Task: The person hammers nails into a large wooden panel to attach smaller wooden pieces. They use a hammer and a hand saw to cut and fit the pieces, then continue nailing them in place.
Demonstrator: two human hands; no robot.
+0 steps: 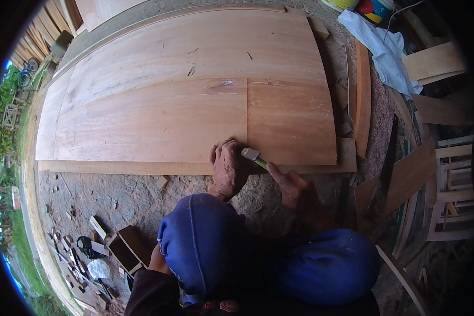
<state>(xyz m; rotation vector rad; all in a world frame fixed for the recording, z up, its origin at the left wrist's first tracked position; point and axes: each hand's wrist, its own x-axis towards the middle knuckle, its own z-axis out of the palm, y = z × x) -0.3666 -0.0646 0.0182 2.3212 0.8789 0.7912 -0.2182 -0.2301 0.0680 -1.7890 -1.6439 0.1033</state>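
Observation:
A large plywood panel [158, 121] lies flat in front of me, with a darker square section at its near right and a batten [126, 167] under its near edge. My left hand [229, 164] rests on that near edge, beside the seam, fingers bent and pressed together. Whatever those fingertips may pinch is hidden. In my right hand [295, 188], closed round the green handle, is a hammer [251, 154]. Its metal head is right next to the left hand's fingers, over the panel; whether it touches the wood I cannot tell.
My blue-clad knees [203, 242] are bent close to the panel. An open wooden box [125, 250] and scattered offcuts lie at the left. On the right are a long plank [362, 100], a white sack [379, 47], a handsaw [385, 174] and slatted wooden frames [454, 196].

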